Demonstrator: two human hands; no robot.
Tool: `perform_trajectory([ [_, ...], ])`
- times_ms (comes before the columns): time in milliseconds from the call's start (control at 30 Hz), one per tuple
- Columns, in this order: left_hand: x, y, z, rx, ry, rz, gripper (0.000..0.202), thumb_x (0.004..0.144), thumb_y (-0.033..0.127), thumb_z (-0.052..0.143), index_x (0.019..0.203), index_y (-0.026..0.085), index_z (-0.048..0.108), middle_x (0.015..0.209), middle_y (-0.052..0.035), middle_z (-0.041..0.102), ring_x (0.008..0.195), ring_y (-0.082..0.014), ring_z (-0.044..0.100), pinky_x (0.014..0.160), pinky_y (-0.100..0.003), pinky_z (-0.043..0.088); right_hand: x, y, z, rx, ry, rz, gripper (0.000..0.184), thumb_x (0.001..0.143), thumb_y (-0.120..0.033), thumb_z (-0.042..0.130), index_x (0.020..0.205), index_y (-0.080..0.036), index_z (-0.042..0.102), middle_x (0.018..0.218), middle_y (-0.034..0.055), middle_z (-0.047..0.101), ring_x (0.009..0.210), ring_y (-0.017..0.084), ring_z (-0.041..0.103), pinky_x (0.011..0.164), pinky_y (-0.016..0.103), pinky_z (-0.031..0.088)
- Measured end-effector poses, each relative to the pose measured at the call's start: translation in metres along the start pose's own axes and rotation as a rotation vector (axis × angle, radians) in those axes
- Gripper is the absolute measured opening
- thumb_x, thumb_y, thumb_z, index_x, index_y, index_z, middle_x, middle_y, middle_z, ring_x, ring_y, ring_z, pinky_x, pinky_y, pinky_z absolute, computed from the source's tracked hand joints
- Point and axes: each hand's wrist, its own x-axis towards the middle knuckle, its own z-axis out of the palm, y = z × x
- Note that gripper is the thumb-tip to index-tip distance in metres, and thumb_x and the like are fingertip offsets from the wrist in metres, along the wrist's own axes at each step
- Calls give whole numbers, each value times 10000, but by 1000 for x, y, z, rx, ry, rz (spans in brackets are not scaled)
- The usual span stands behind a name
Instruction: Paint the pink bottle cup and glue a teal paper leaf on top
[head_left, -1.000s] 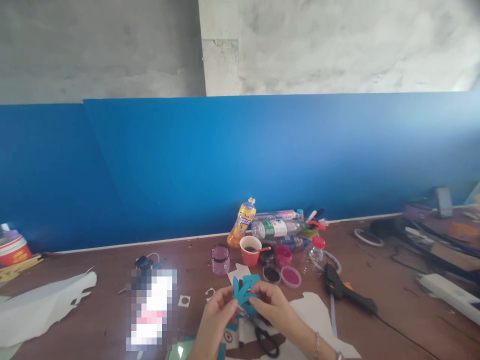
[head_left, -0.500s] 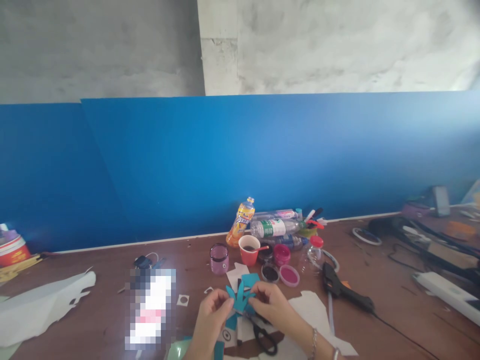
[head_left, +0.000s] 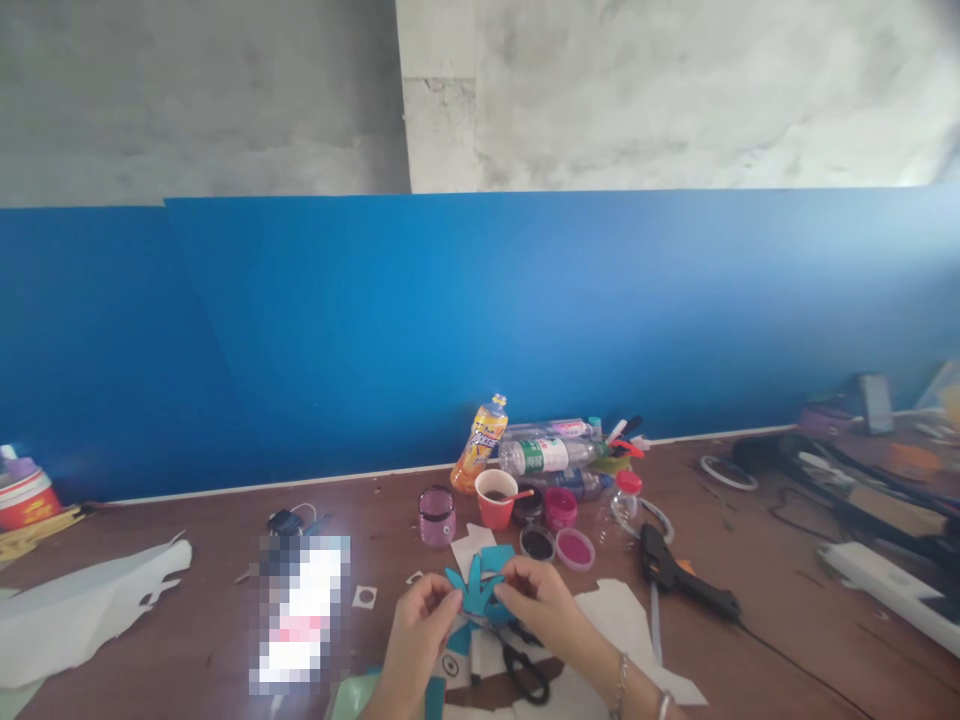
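Observation:
Between my two hands is a teal paper cutout [head_left: 475, 592] with several pointed, leaf-like strips fanning upward. My left hand [head_left: 426, 625] pinches its left side between thumb and fingers. On the other side, my right hand [head_left: 541, 605] pinches the right edge, with a bracelet on that wrist. Scissors [head_left: 525, 675] with black handles lie just below the cutout, their blades partly hidden. Under and around them are white paper scraps and another teal piece [head_left: 496, 559]. A small white piece with a printed circle [head_left: 450, 664] sits near my left hand.
Behind the hands stand a red paper cup [head_left: 496, 503], a purple jar [head_left: 436, 518], open paint pots [head_left: 574, 549] and an orange drink bottle [head_left: 480, 445]. A black glue gun [head_left: 686, 580] lies to the right. A bright, blurred-out screen [head_left: 304, 615] is at left.
The cutout's strips have spread a little and its lower part sits closer between my fingers. Both hands keep their pinch. The whole view has shifted slightly.

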Motion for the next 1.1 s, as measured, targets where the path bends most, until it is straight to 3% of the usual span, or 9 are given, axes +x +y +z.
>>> perform_trajectory([
  [300,-2,6,-2,59,-4,15,374,629,497,717,574,173,540,403,93,342,396,-47,262,406,-184,164,-1,-7,-2,-17,22,-28,162,755,-247,552,622,-159,523,577,-43,436,565,108,409,550,238,336],
  [500,-2,9,-5,82,8,26,344,611,465,741,592,167,571,462,74,406,418,-53,317,403,-181,219,0,-16,-14,-62,34,-37,173,779,-258,522,645,-156,563,580,-28,495,575,118,452,551,235,353],
  [567,0,6,-5,89,12,40,361,595,488,741,590,170,568,453,78,396,414,-57,316,401,-185,223,0,-19,-20,-159,6,-21,162,780,-240,515,688,-147,610,601,-13,551,585,123,485,553,229,366],
  [700,2,-1,-5,100,38,57,411,578,560,715,598,177,569,436,77,400,412,-69,318,404,-191,228,-5,-28,-40,-559,-192,44,171,762,-220,543,806,-176,702,696,6,664,642,138,570,568,211,393],
  [767,2,-3,-5,106,46,56,436,566,595,704,595,181,572,415,77,398,409,-73,334,417,-194,257,-10,-32,-57,-690,-211,82,140,738,-229,584,777,-198,715,734,8,687,678,150,598,599,214,406],
  [867,4,-5,-7,125,70,47,457,560,627,691,614,186,584,414,72,409,407,-82,349,414,-196,252,-19,-31,-89,-897,-65,221,160,762,-196,546,712,-184,697,756,54,691,751,204,627,677,264,422],
  [1033,9,-9,-10,119,10,12,474,552,642,689,628,186,584,413,68,428,398,-71,327,388,-185,218,-39,-8,-140,-1157,261,470,321,768,-20,424,993,-88,642,1027,226,628,996,357,598,771,413,414],
  [1100,10,-11,-10,103,-1,8,459,576,631,684,639,188,584,426,63,452,405,-69,338,386,-179,226,-45,4,-151,-1210,313,511,367,777,6,408,1072,-84,606,1070,235,604,1053,374,571,806,451,401],
])
